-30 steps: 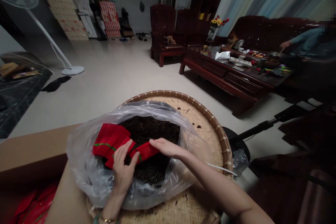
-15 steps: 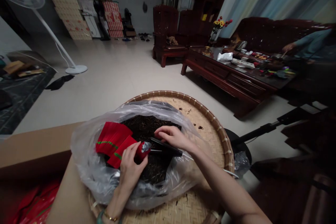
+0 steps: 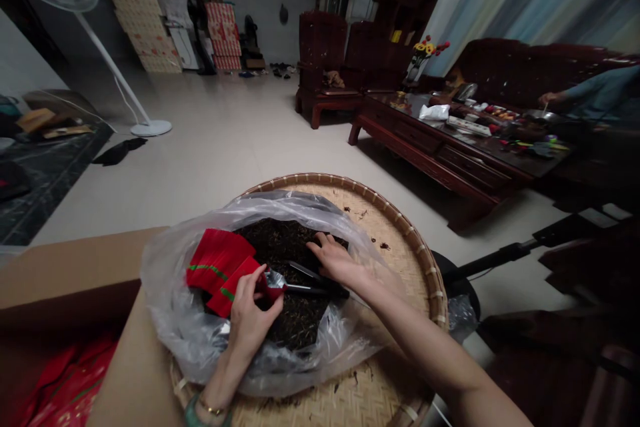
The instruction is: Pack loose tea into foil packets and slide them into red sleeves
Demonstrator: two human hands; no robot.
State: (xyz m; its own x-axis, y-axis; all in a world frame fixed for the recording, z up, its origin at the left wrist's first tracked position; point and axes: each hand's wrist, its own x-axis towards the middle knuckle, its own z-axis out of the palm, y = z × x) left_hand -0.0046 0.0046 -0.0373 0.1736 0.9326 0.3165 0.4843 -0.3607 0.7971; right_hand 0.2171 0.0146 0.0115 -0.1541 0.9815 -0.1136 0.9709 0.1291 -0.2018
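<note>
A large clear plastic bag [image 3: 173, 347] stands with its mouth spread wide on a round woven tray [image 3: 420, 233]; dark dried leaves [image 3: 273, 237], resembling tea, fill it. Several flat red packets [image 3: 215, 257] with a green stripe lie fanned on the leaves. My left hand [image 3: 247, 313] is closed on a red packet [image 3: 270, 293], its silver-lined mouth facing right. A black, long-shaped tool [image 3: 320, 283] rests on the leaves with one end close to that mouth; whether it goes inside I cannot tell. Over the leaves, just beyond the tool, my right hand [image 3: 335, 260] has its fingers apart and bent downward.
An open cardboard box [image 3: 75, 267] with red packets [image 3: 75, 380] stands at left. A black stand [image 3: 505, 247] is right of the tray. Farther off are a white fan [image 3: 150, 127], a wooden table [image 3: 430, 147] with many things on it, and a person's arm [image 3: 585, 90].
My right hand has let go of the packet and moved right and away over the leaves. The packet in my left hand now shows its silver inside, and the black tool has come into view.
</note>
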